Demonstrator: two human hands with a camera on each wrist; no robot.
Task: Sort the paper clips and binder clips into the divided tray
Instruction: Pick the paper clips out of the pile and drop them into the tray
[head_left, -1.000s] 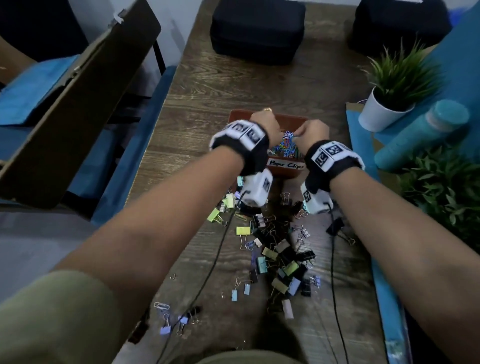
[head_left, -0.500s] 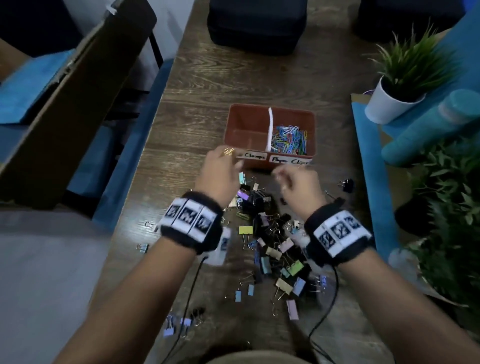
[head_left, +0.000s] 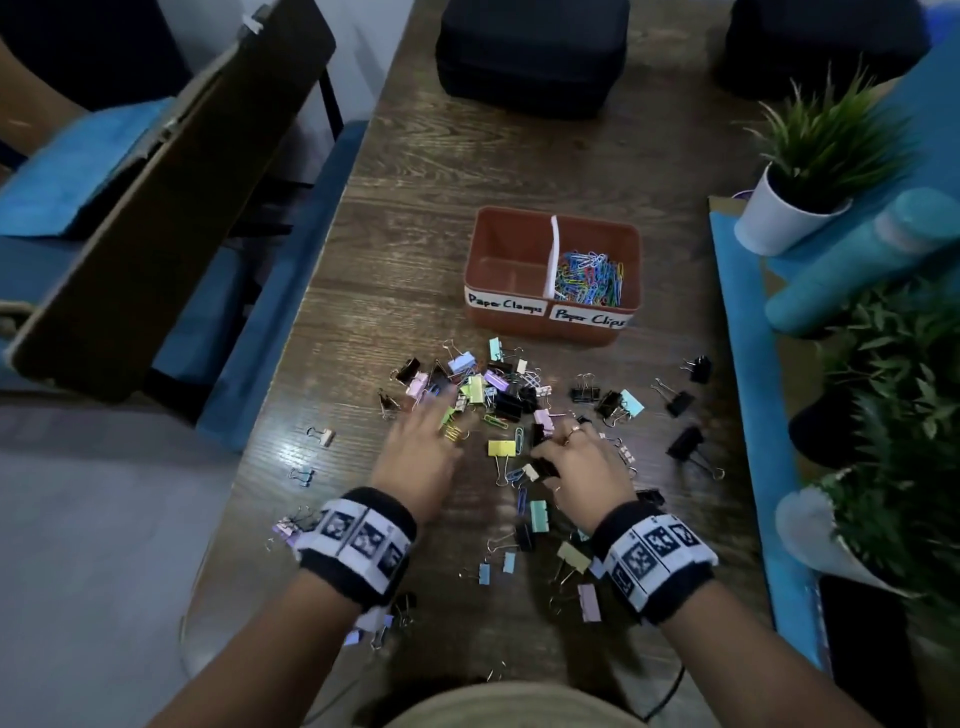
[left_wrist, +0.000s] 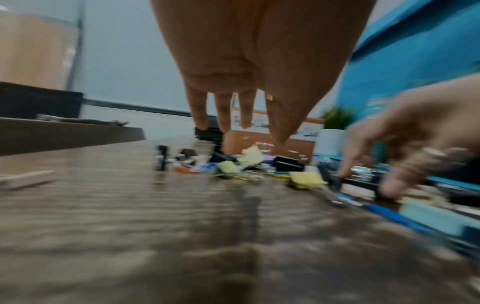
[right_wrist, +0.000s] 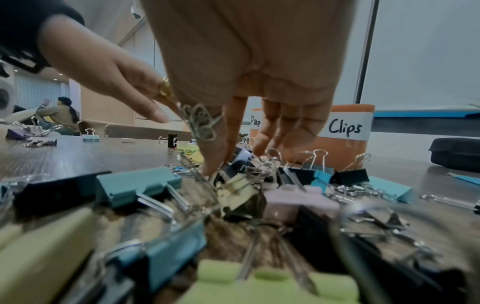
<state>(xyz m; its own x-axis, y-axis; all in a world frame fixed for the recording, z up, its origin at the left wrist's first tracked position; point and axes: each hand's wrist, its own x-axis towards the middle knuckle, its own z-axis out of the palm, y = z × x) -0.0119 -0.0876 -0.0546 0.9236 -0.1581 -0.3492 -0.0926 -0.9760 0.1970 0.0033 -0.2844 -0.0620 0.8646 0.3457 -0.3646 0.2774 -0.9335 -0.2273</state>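
The wood-grain tabletop (head_left: 467, 171) carries a brown divided tray (head_left: 511, 325) at twelve o'clock from the hands; colored paper clips (head_left: 589, 278) fill its right compartment. Binder clips (head_left: 501, 449) lie scattered at six o'clock from the tray. The left hand (head_left: 421, 462) hovers over them, grip loose with fingers straight, holding nothing. The right hand (head_left: 582, 467) has fingertips down among the clips; whether its grip holds one I cannot tell.
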